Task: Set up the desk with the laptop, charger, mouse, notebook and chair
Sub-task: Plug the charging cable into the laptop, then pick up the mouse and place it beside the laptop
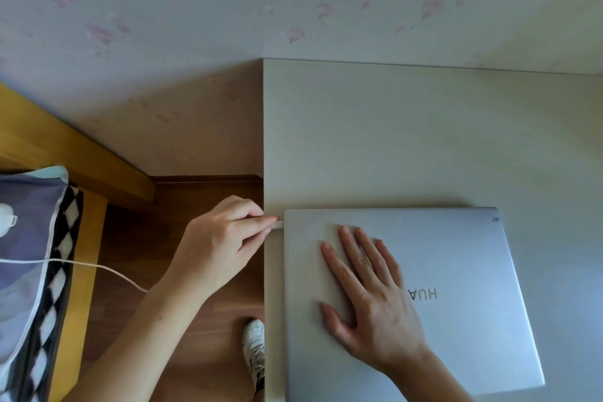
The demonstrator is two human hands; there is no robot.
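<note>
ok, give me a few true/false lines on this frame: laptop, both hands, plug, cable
1. The laptop lid is closed. True.
2. The right hand grips the laptop by its edge. False: it lies flat on the lid, fingers straight and spread.
3. The left hand pinches the charger plug at the laptop's left side. True.
4. The laptop sits in the middle of the desk. False: it lies near the desk's left edge, at the near side.
5. The cable runs left from the left arm toward the bed. True.
6. A mouse lies on the desk beside the laptop. False: no mouse shows on the desk.
</note>
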